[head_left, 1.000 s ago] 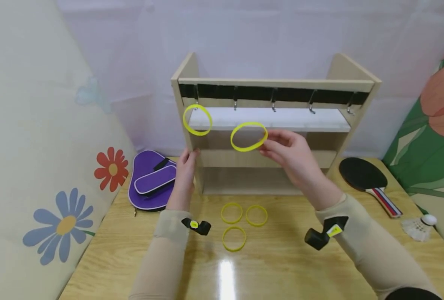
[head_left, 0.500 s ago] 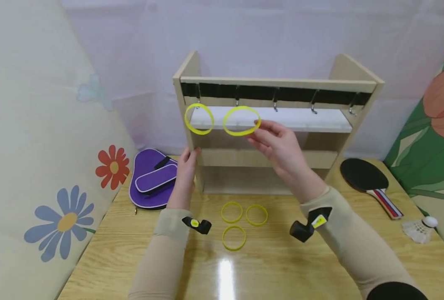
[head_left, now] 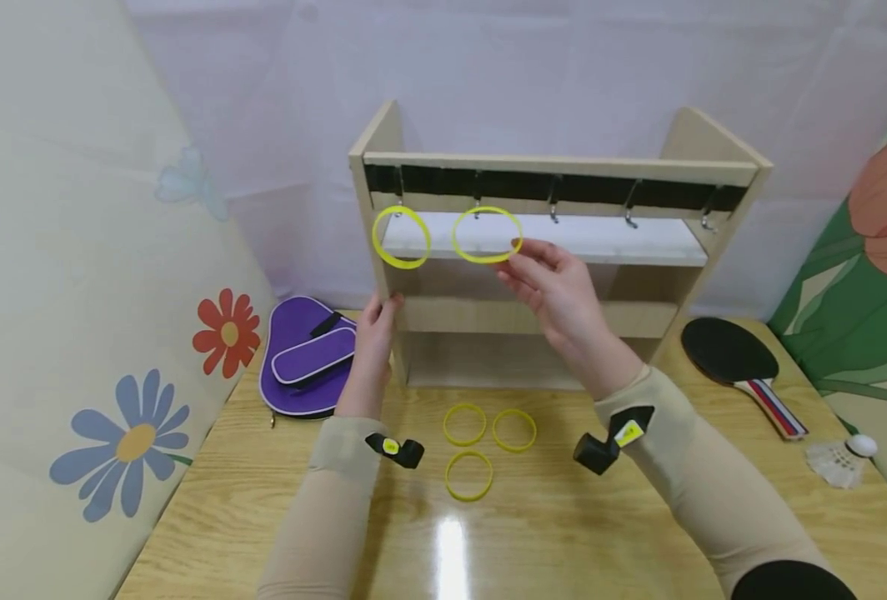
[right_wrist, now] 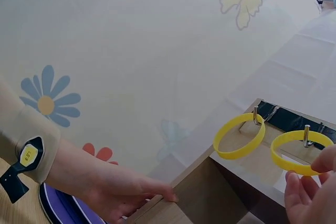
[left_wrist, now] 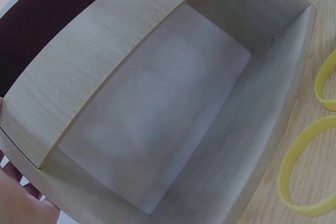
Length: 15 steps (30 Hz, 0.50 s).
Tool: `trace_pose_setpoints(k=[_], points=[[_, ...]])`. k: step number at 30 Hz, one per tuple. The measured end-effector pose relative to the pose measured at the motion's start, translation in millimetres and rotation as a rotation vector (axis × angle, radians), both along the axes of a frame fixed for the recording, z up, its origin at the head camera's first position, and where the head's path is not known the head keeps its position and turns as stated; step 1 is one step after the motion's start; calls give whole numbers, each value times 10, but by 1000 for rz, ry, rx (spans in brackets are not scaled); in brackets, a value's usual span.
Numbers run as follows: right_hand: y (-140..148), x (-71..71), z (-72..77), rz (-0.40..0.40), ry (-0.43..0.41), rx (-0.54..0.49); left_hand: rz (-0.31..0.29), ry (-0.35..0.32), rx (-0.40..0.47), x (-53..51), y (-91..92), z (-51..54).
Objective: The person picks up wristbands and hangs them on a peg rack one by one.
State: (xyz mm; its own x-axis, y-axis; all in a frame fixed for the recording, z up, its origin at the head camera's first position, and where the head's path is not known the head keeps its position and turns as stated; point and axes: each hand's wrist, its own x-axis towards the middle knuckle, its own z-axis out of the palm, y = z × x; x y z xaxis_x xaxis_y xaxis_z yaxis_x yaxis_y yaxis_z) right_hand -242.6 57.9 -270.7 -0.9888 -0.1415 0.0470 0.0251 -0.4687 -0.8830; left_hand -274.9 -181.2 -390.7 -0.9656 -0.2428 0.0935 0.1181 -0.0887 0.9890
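My right hand [head_left: 563, 292] pinches the right edge of a yellow ring [head_left: 455, 237], whose upper edge is at the second hook from the left. In the right wrist view that hook shows inside the ring [right_wrist: 287, 167]; whether the ring bears on it I cannot tell. Another yellow ring [head_left: 377, 247] hangs from the leftmost hook. My left hand [head_left: 373, 346] grips the left side panel of the wooden shelf [head_left: 537, 317], fingers curled round its edge. Three yellow rings [head_left: 464, 497] lie flat on the table, before the shelf.
A purple case [head_left: 312, 358] lies left of the shelf. On the right are a black paddle [head_left: 729, 350] with a striped handle and a white shuttlecock [head_left: 837, 463]. Several metal hooks line the black strip [head_left: 593, 187]. Patterned cloth stands at both sides.
My right hand has carried its ring up and to the left, from below the white ledge to the second hook. My left hand has kept its grip on the shelf.
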Motion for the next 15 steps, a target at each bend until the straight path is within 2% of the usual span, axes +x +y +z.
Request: trace_pose_setpoints(k=[15], points=[[-14,-46,-38,7,7,13,7,5,-3,-1,-1,-10]])
